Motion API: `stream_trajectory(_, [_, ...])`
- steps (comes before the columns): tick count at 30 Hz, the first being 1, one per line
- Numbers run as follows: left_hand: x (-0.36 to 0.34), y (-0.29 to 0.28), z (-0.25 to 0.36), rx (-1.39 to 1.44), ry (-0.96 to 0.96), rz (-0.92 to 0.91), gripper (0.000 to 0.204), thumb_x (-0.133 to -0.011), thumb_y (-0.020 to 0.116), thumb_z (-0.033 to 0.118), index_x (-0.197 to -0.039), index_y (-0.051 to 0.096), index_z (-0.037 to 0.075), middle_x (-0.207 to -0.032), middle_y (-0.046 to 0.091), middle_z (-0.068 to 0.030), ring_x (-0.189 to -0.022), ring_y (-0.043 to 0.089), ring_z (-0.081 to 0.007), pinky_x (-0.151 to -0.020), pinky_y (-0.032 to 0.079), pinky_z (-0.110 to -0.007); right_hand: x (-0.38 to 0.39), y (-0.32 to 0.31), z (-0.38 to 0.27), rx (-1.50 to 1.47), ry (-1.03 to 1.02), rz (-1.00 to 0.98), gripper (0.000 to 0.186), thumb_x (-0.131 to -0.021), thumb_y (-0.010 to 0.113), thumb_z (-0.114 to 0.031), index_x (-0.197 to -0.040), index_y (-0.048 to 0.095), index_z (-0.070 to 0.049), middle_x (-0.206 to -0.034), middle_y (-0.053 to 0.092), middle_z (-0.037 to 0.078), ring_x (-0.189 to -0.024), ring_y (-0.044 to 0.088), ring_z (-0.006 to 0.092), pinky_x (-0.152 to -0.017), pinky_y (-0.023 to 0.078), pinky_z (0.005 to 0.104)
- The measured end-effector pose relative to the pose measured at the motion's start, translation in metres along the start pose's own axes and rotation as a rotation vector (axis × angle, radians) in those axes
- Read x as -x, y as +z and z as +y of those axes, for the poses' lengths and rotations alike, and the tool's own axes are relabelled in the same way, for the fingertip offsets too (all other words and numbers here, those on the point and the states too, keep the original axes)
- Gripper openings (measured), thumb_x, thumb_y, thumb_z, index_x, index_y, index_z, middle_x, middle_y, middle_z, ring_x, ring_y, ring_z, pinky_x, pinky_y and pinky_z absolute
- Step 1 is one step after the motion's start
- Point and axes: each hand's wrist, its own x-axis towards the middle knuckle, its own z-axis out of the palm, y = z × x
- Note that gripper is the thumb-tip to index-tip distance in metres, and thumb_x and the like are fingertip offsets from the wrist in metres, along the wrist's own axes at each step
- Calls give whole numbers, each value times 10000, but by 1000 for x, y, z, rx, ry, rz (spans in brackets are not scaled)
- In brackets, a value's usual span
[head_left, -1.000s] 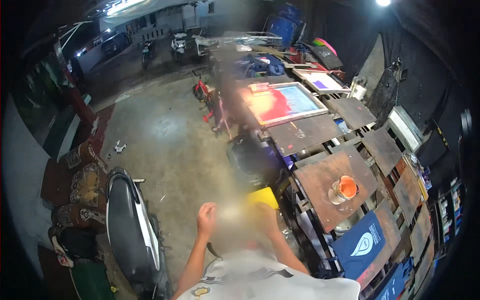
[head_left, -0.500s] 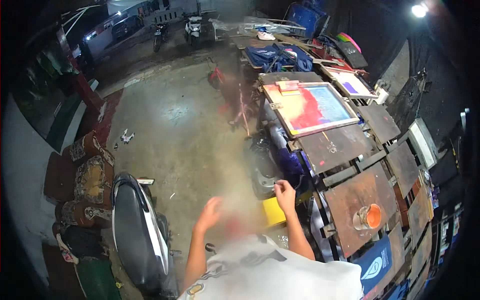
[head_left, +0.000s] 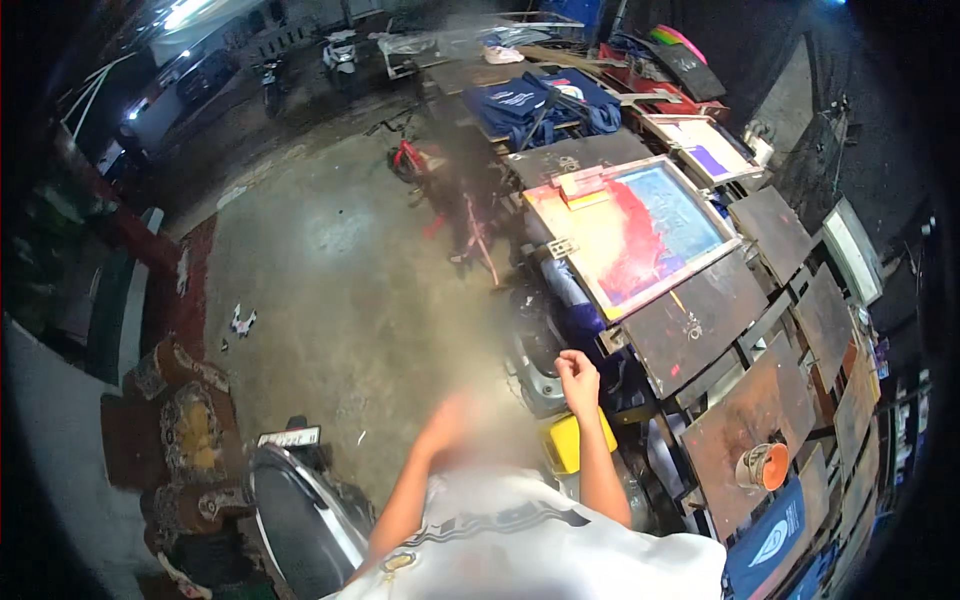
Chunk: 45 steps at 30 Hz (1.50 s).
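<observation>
Concrete floor (head_left: 330,270) fills the middle, bench (head_left: 745,395) of dark boards runs up my right. Brown patterned armchair (head_left: 190,430) and a scooter (head_left: 300,540) with a dark seat on my left, scooter nearer me. Framed screen (head_left: 640,235) lies flat on the bench further up, red and yellow paint on one side, blue on the other. Grey-black object (head_left: 540,365) sits low alongside the bench, just beyond my right hand. Blue printed cloth (head_left: 768,540) on the near bench end. Yellow container (head_left: 562,445) is low beside the bench, between it and me; my right forearm crosses in front of it, can't tell if they touch. White pot (head_left: 765,467), orange inside, stands on a board near the cloth. Right hand (head_left: 578,382) is raised, fingers curled, thumb close; can't tell if the tips meet or pinch anything. Left hand (head_left: 445,425) is over the floor, well apart from the bench, too blurred to tell its fingers' state.
</observation>
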Motion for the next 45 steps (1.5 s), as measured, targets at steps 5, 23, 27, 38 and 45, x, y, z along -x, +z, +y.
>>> stream_trajectory(5, [-81, -26, -23, 33, 63, -204, 308, -957, 622, 209, -1237, 630, 80, -1183, 610, -83, -1059, 614, -204, -908, 491, -351, -30, 7, 9, -21, 90, 164, 196, -888, 701, -137, -1010, 687, 16, -754, 664, 13, -664, 558, 55, -628, 477, 230])
stream_trajectory(23, [-303, -188, -5, 194, 259, -317, 234, -949, 637, 149, -1156, 650, 41, -1075, 644, -69, -944, 614, -150, -839, 497, -290, -126, 94, -12, 18, 207, 628, 162, -932, 665, -180, -973, 692, -26, -770, 643, 1, -662, 582, 81, -579, 442, 225])
stream_trajectory(27, [-325, -172, -4, 252, 201, -451, 234, -958, 625, 135, -1163, 646, 24, -1055, 661, -39, -915, 604, -105, -817, 499, -271, -135, 66, -9, 130, 213, 773, 194, -932, 669, -186, -978, 695, 1, -798, 663, 22, -717, 603, 97, -658, 474, 246])
stream_trajectory(38, [-437, -79, 39, 159, 363, -590, 245, -969, 626, 157, -1172, 646, 20, -1063, 673, -18, -910, 602, -95, -814, 494, -259, -146, -2, 20, 265, 319, 997, 276, -872, 698, -198, -1041, 668, 18, -865, 674, 121, -767, 618, 200, -760, 511, 335])
stream_trajectory(45, [-469, -27, 63, 233, 183, -403, 232, -963, 631, 128, -1168, 649, 19, -1071, 671, -25, -927, 599, -91, -837, 479, -251, -177, -37, 31, 459, 455, 938, 466, -843, 698, -217, -1205, 576, 51, -1144, 612, 253, -1076, 600, 394, -950, 465, 445])
